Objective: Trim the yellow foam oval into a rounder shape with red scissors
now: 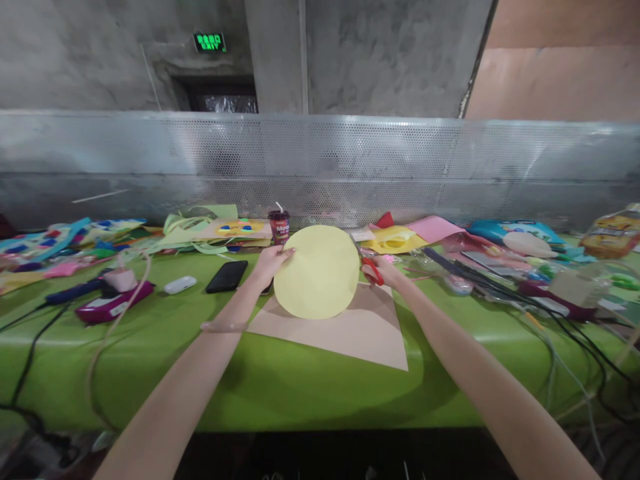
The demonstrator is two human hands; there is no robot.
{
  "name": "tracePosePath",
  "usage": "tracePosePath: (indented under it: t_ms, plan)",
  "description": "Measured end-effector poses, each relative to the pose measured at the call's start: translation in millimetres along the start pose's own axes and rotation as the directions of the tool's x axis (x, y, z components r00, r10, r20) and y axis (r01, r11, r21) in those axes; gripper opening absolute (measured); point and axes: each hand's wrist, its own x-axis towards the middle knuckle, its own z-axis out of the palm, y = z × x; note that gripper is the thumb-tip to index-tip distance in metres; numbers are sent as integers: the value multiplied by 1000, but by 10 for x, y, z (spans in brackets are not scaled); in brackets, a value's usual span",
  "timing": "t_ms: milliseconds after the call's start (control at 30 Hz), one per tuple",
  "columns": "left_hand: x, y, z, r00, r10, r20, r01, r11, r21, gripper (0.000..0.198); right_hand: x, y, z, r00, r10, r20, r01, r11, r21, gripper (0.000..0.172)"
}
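Head: pinching yellow disc (317, 273) in left hand (275, 261), clamping red scissors (372, 272) in right hand (384, 268).
Holding disc up between both hands, over beige sheet (350, 339) on green table (240, 393); fingers closed on its left edge, fist closed around scissors handles near its right edge. Too small to tell scissors open or closed. Probably trimming the rim: best to feed and turn disc from the left, take short even snips, avoid bending the paper, keep left fingers clear of the cutting line.

The left hand (271, 266) grips a yellow disc (317, 273), the right hand (386, 271) red-handled scissors (373, 272).
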Motion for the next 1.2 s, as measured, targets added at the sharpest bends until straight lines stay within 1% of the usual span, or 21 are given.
tracePosePath:
  t_ms: [167,333,467,700,800,933,1200]
  plan:
    - [-5,0,-3,1000,-2,-7,2,1000,23,39,-63,-124,-14,1000,4,13,-3,1000,-28,21]
    - [-5,3,3,1000,-9,14,9,1000,8,39,-102,-199,-20,1000,16,12,-16,999,-48,20]
    - [-7,9,12,1000,-19,5,19,1000,20,37,-102,-191,-20,1000,20,7,-19,999,-43,20]
    - [-21,31,-1,1000,-11,-27,12,999,48,41,-69,-115,-19,1000,11,-4,-11,999,34,17]
    - [-26,39,0,1000,-21,-19,22,999,40,42,-59,-96,-18,1000,5,9,-5,1000,18,15]
    - [-21,30,8,1000,-20,-12,20,999,41,40,-68,-122,-19,1000,12,28,-12,1000,0,18]
    - [1,-5,6,1000,-30,7,29,999,34,38,-104,-181,-21,1000,9,15,-9,999,-39,16]
